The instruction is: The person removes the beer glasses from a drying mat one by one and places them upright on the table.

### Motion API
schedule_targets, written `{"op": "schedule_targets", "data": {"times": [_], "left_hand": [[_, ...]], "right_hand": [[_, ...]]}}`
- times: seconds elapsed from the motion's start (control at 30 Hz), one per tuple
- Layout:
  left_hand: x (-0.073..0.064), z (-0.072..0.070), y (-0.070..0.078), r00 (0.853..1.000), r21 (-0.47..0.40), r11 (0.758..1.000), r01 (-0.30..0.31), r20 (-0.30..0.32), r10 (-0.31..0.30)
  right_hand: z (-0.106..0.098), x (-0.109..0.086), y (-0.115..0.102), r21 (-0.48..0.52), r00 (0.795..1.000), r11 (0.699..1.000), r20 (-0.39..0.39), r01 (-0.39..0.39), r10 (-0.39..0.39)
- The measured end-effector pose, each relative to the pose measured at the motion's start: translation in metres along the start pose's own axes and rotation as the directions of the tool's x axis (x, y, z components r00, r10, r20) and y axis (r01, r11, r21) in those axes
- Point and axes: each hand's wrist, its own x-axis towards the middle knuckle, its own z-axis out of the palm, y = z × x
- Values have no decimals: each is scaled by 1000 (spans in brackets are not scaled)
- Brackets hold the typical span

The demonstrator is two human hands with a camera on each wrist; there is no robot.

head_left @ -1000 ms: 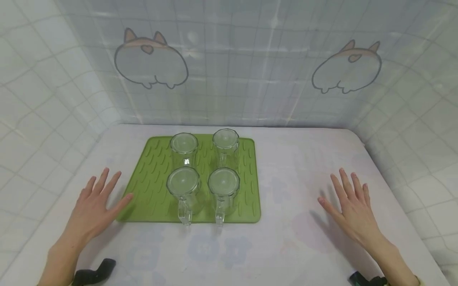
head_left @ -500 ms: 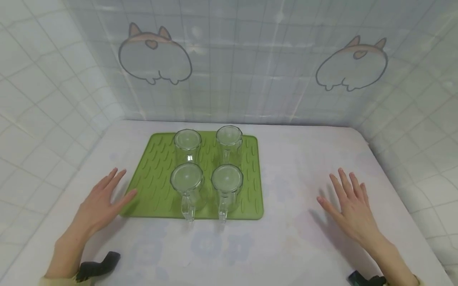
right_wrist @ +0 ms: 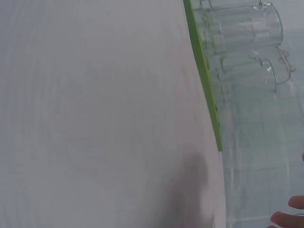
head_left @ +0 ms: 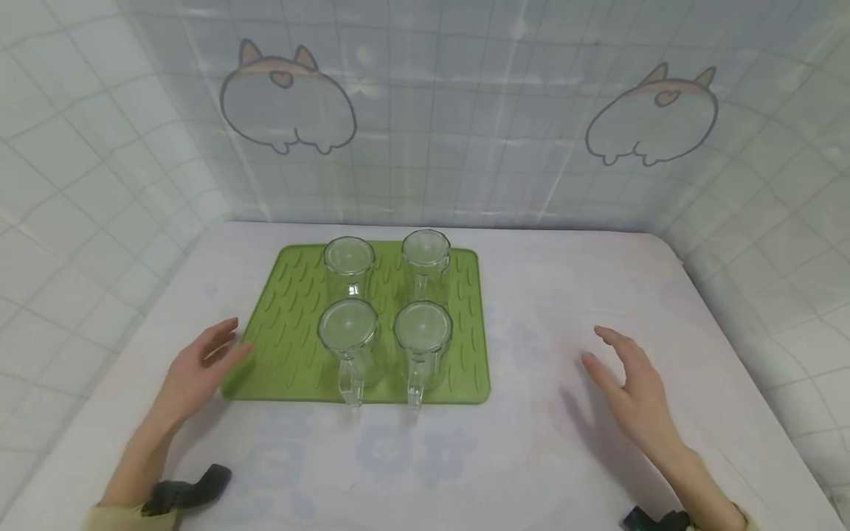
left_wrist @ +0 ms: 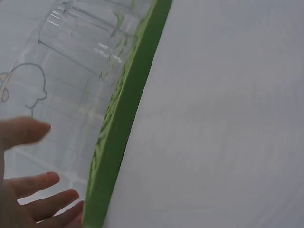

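Observation:
Several clear glass mugs stand upside down in two rows on a green ridged mat. The front left mug and front right mug have their handles towards me. Behind them are the back left mug and back right mug. My left hand hovers by the mat's left edge, its fingers loosely bent and holding nothing. Over the table right of the mat, my right hand is held with thumb and index finger apart, also holding nothing. Only a few right fingertips show in the right wrist view.
The mat lies left of centre on a table with a pale printed cover. A tiled-pattern back wall with cartoon dog drawings rises behind it, and side walls close in left and right. Dark straps sit on both wrists.
Both hands were spread flat with straight fingers; now their fingers bend and draw inward. The right hand has turned onto its side slightly. Mugs and mat stay put, while the head view shifted a little.

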Motion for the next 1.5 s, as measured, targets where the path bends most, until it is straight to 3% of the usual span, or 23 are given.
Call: {"op": "schedule_targets", "data": {"times": [0.23,0.47,0.63,0.8,1.0,1.5], "left_hand": [[5,13,-11,993,-84,996,-28,-117,18],[7,18,-17,985,-153,988,-33,-175,6],[9,21,-20,984,-190,981,-45,-178,10],[6,21,-18,985,-165,986,-16,-175,-14],[6,20,-17,986,-152,988,0,-168,-26],[7,21,-20,987,-163,986,24,-156,-50]], "right_hand": [[16,-5,-10,175,996,984,-71,-35,48],[26,-8,-20,435,990,895,-44,-99,132],[31,-13,-24,523,985,840,0,-145,170],[38,-17,-28,585,981,791,42,-178,189],[48,-22,-36,665,985,728,82,-167,151],[70,-24,-58,710,989,702,136,-55,-60]]}}
